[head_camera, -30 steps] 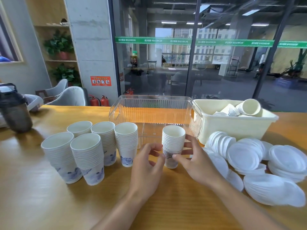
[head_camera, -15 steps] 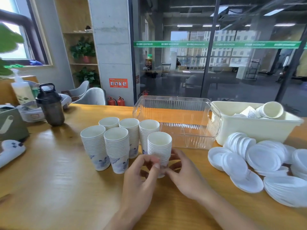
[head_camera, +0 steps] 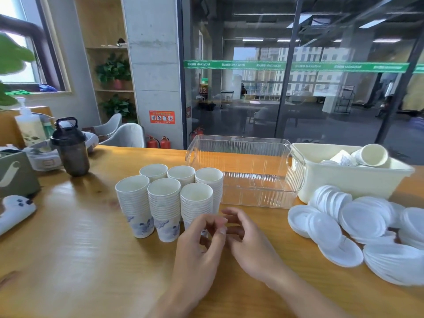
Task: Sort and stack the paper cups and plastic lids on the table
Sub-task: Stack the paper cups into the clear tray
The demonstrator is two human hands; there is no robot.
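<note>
Several stacks of white paper cups with blue print stand in two rows on the wooden table (head_camera: 68, 253). The front-right cup stack (head_camera: 196, 203) sits close beside the middle one (head_camera: 164, 203). My left hand (head_camera: 199, 246) hovers loosely curled right in front of that stack's base, hiding it, and holds nothing. My right hand (head_camera: 250, 246) is just right of the stack, fingers relaxed and apart from it. White plastic lids (head_camera: 362, 216) lie in loose overlapping piles at the right.
A clear ribbed plastic bin (head_camera: 241, 143) stands behind the cups. To its right, a cream bin (head_camera: 344, 182) holds loose cups (head_camera: 369, 154). A dark shaker bottle (head_camera: 71, 150), a pump bottle and a grey box occupy the far left.
Both hands slid the short cup stack left until it stood beside the other stacks, then let go of it. The camera view also turned left.
</note>
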